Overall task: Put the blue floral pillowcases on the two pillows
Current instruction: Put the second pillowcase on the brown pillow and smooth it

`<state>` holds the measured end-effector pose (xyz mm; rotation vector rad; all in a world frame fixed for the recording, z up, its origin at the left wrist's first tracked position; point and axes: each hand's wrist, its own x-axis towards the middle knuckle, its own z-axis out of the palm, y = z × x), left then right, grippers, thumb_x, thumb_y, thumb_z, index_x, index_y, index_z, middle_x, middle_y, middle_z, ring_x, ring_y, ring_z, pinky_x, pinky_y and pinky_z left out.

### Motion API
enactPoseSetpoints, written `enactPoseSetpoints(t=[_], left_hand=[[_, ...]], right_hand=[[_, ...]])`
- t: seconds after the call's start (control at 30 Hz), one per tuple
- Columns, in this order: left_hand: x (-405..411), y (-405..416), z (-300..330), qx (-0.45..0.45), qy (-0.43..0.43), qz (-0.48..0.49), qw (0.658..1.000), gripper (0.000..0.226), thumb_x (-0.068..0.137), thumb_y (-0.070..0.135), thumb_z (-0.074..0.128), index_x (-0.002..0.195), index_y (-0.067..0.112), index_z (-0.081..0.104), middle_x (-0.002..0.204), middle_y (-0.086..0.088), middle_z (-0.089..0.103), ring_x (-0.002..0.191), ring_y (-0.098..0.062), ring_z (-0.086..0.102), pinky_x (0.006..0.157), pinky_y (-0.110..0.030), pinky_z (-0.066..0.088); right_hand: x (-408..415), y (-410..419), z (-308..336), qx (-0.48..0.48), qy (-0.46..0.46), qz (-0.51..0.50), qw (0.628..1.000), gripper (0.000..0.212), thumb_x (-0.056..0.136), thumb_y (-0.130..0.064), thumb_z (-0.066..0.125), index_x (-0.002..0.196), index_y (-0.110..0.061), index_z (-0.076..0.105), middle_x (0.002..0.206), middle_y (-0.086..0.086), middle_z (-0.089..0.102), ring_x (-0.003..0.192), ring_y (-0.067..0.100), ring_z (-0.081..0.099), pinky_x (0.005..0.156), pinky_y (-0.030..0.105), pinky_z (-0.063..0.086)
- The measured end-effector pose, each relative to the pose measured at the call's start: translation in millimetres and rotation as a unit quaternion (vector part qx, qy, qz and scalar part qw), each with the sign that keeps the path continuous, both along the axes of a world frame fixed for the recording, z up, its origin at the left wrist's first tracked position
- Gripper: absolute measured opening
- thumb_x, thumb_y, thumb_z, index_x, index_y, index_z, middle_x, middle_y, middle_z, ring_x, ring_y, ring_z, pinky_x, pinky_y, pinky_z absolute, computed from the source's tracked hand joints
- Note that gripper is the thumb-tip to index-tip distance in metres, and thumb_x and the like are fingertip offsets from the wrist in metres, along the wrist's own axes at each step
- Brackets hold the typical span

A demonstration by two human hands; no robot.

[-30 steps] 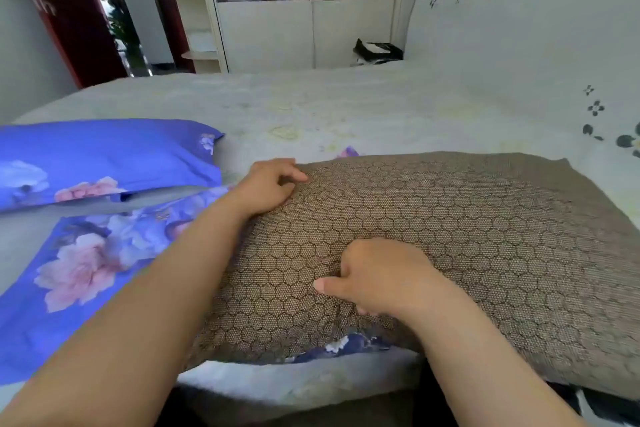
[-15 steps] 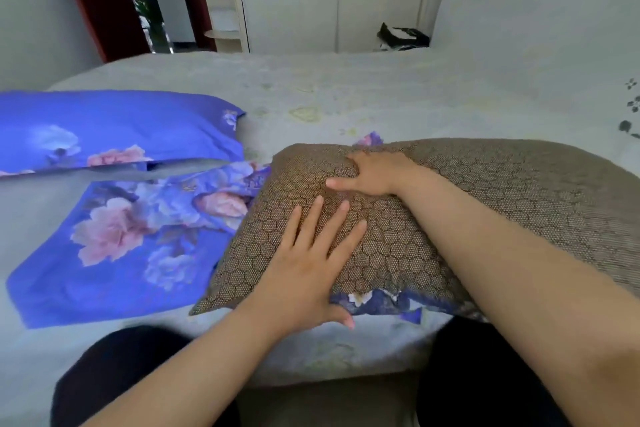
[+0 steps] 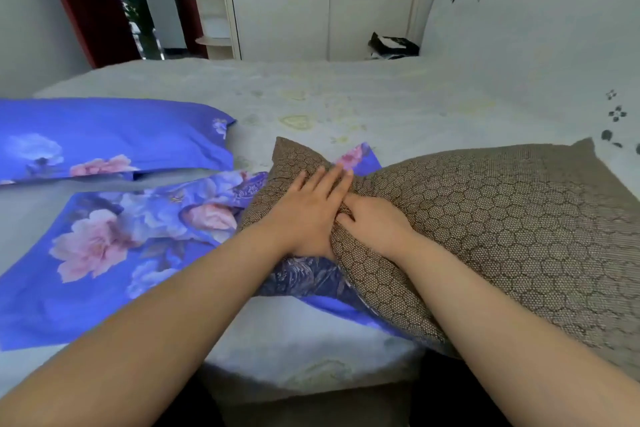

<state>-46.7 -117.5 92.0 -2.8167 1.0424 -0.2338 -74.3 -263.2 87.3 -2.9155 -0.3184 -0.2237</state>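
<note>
A brown pillow (image 3: pixel 485 218) with a honeycomb weave lies across the bed, its left end folded over and squeezed narrow. My left hand (image 3: pixel 308 208) lies flat with straight fingers on that folded end. My right hand (image 3: pixel 374 222) sits beside it with curled fingers bunching the brown fabric. A flat blue floral pillowcase (image 3: pixel 114 253) is spread to the left, its edge running under the pillow's left end. Another pillow, covered in blue floral cloth (image 3: pixel 104 139), lies at the far left.
The white bed (image 3: pixel 346 97) stretches ahead, its near edge just below my arms. A white headboard (image 3: pixel 536 28) with dark flower marks rises on the right. A wardrobe (image 3: pixel 284 21), a dark bag (image 3: pixel 393 43) and a doorway (image 3: pixel 138 0) lie beyond the bed.
Both hands came together on the pillow's left end, which is now folded and pinched narrower. More of the blue pillowcase shows under and behind that end.
</note>
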Motion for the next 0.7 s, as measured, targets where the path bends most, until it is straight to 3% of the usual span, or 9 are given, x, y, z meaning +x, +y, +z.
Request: enactPoseSetpoints(t=[0.07,0.13,0.2,0.3,0.37,0.47,0.53,0.6,0.7], left_hand=[[8.7,-6.7,0.8,-0.008,0.068,0.023,0.997,0.132,0.06,0.065,0.071,0.15,0.01,-0.007,0.155,-0.015,0.018,0.132,-0.033,0.037,0.109,-0.041,0.032],[16.0,-10.8,0.2,-0.013,0.083,0.029,0.996,0.101,0.066,0.057,0.07,0.145,0.011,0.027,0.123,-0.012,0.056,0.112,-0.032,0.055,0.094,-0.041,0.046],[17.8,-11.2,0.1,-0.029,0.066,0.018,0.997,0.049,0.073,0.05,0.063,0.109,0.017,0.059,0.092,-0.003,0.064,0.092,-0.026,0.063,0.079,-0.035,0.051],[12.5,-12.0,1.8,-0.04,0.065,0.028,0.997,0.034,0.073,0.043,0.065,0.097,0.019,0.063,0.084,0.0,0.063,0.082,-0.023,0.061,0.071,-0.031,0.05],[7.0,-12.3,0.8,-0.043,0.048,0.028,0.998,0.032,0.073,0.039,0.068,0.097,0.017,0.063,0.084,-0.001,0.063,0.082,-0.024,0.061,0.074,-0.036,0.053],[-2.7,-10.8,-3.5,-0.052,-0.01,-0.003,0.999,0.027,0.074,0.038,0.066,0.088,0.015,0.064,0.085,-0.006,0.063,0.081,-0.027,0.061,0.073,-0.035,0.053],[-10.9,-11.0,-5.1,-0.051,-0.035,-0.02,0.998,0.018,0.075,0.026,0.059,0.085,0.011,0.063,0.083,-0.008,0.062,0.081,-0.029,0.06,0.073,-0.035,0.051],[-17.2,-11.9,-6.1,-0.045,-0.055,-0.044,0.996,0.016,0.073,0.019,0.056,0.084,0.009,0.063,0.081,-0.008,0.063,0.082,-0.028,0.059,0.076,-0.035,0.047],[-14.4,-4.4,-3.1,-0.037,-0.048,-0.044,0.997,0.024,0.074,0.033,0.059,0.087,0.013,0.063,0.086,-0.003,0.065,0.092,-0.024,0.055,0.09,-0.034,0.036]], right_hand=[[-9.7,-5.0,-0.9,0.075,0.031,-0.001,0.997,0.029,0.094,-0.037,0.036,0.096,-0.016,0.056,0.101,0.011,0.066,0.096,0.033,0.06,0.084,0.037,0.043],[-16.3,-7.7,0.4,0.068,0.043,0.018,0.997,0.046,0.089,-0.057,0.038,0.102,-0.018,0.058,0.101,0.005,0.067,0.098,0.028,0.06,0.092,0.037,0.039],[-22.6,-5.0,5.3,0.021,0.041,0.051,0.998,0.079,0.068,-0.083,0.041,0.116,-0.022,0.054,0.108,-0.002,0.065,0.102,0.021,0.06,0.097,0.04,0.039],[-19.9,-8.5,13.2,-0.032,0.076,0.044,0.996,0.1,0.062,-0.087,0.043,0.135,-0.019,0.04,0.13,0.002,0.056,0.118,0.025,0.054,0.1,0.04,0.04],[-8.6,-8.7,22.2,-0.005,0.08,0.006,0.997,0.084,0.079,-0.079,0.033,0.133,-0.016,0.045,0.13,0.009,0.056,0.118,0.028,0.054,0.097,0.04,0.043],[29.7,-10.8,37.3,0.002,-0.006,-0.046,0.999,0.047,0.097,-0.052,0.025,0.085,-0.019,0.055,0.1,0.009,0.059,0.103,0.029,0.058,0.082,0.036,0.042],[59.3,-13.7,40.9,-0.06,-0.012,-0.034,0.998,0.042,0.098,-0.043,0.028,0.094,-0.016,0.061,0.113,0.011,0.06,0.109,0.029,0.054,0.089,0.037,0.039],[83.8,-16.3,35.4,-0.079,0.077,-0.035,0.993,0.048,0.099,-0.043,0.025,0.117,-0.014,0.059,0.133,0.014,0.052,0.125,0.029,0.045,0.106,0.039,0.026],[93.7,-14.2,29.6,-0.065,0.2,0.005,0.978,0.043,0.101,-0.033,0.03,0.113,-0.004,0.059,0.123,0.01,0.056,0.114,0.022,0.049,0.097,0.029,0.032]])
